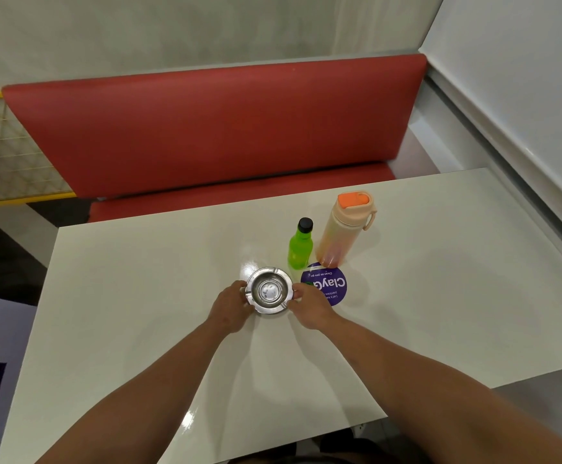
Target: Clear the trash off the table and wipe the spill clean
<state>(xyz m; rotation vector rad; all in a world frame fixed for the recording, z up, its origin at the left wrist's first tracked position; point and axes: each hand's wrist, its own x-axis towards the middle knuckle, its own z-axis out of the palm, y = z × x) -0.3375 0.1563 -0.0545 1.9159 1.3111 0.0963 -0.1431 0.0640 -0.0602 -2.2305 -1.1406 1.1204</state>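
The round stainless-steel ashtray (268,291) sits on the glossy white table (138,296), near its centre. The left hand (231,308) grips its left rim, fingers curled; the right hand (309,308) grips its right rim likewise. Just beyond stand a green plastic bottle with black cap (300,247) and a peach flask with orange lid (343,229), beside a round purple sticker (331,283).

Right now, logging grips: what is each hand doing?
Left hand: grips the round steel ashtray at its left rim.
Right hand: grips its right rim.
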